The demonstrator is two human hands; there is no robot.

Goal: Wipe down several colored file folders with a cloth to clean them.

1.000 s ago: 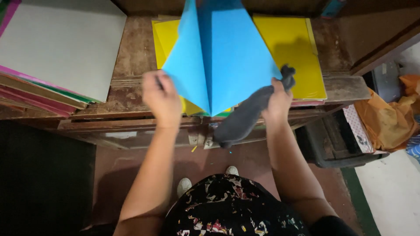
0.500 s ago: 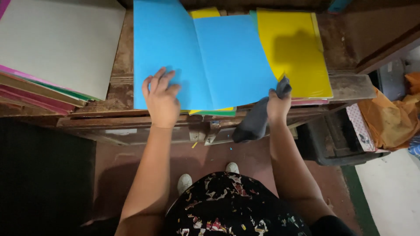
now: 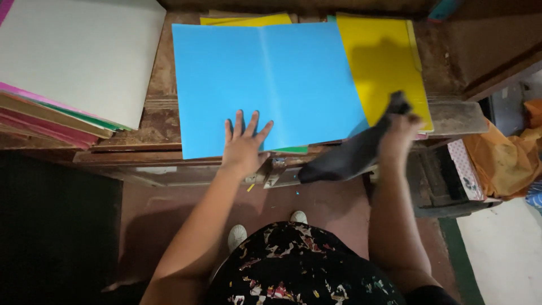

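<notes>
- Worn wooden table, scratched and brown, seen from above, filling the upper half of the view.
- Stack of large sheets at the table's left end: pale grey sheet on top, pink, green and tan edges showing beneath.
- Blue sheet, opened flat with a crease down its middle, lying in the centre of the table, its near edge reaching the table's front edge.
- Yellow sheets just right of the blue sheet, partly tucked beneath it; more yellow peeking out past the blue sheet's far edge.
- Crumpled orange plastic bag lower down at the far right, off the table.
- Dark grey cloth hanging down past the table's front edge, at the blue sheet's near right corner.
- Left hand pressed palm-down on the near edge of the blue sheet, fingers spread apart, gripping nothing.
- Right hand closed around the upper end of the dark grey cloth, held at the near edge of the yellow sheets, just right of the blue sheet and not touching it.
- Two white shoe tips on the reddish floor below, above a black patterned garment.
</notes>
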